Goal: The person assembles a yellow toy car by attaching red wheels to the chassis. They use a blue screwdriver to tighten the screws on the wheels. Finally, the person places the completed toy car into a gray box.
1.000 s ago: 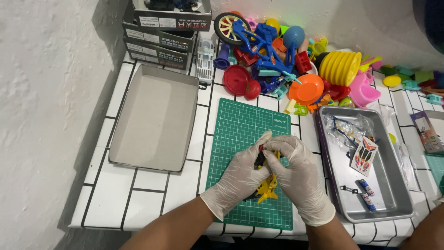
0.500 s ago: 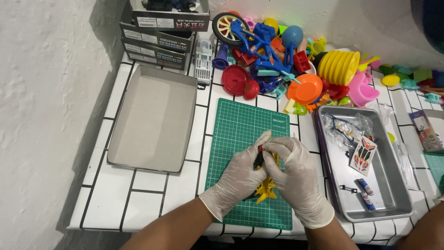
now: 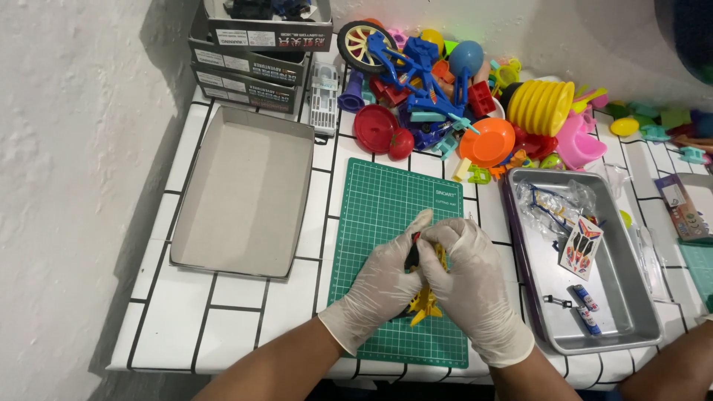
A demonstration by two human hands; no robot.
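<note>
Both my hands wear white gloves and meet over the green cutting mat (image 3: 386,215). My left hand (image 3: 382,286) and my right hand (image 3: 468,278) together grip a small yellow plastic toy (image 3: 425,304) with a black and red part showing between the thumbs. Most of the toy is hidden by my fingers; its yellow lower end sticks out below them, just above the mat.
An empty grey cardboard tray (image 3: 241,193) lies left of the mat. A metal tray (image 3: 594,275) on the right holds a plastic bag, a sticker sheet and small parts. A heap of colourful plastic toys (image 3: 453,96) and stacked boxes (image 3: 252,52) fill the back.
My hands have shifted slightly on the yellow toy, staying over the same spot on the mat.
</note>
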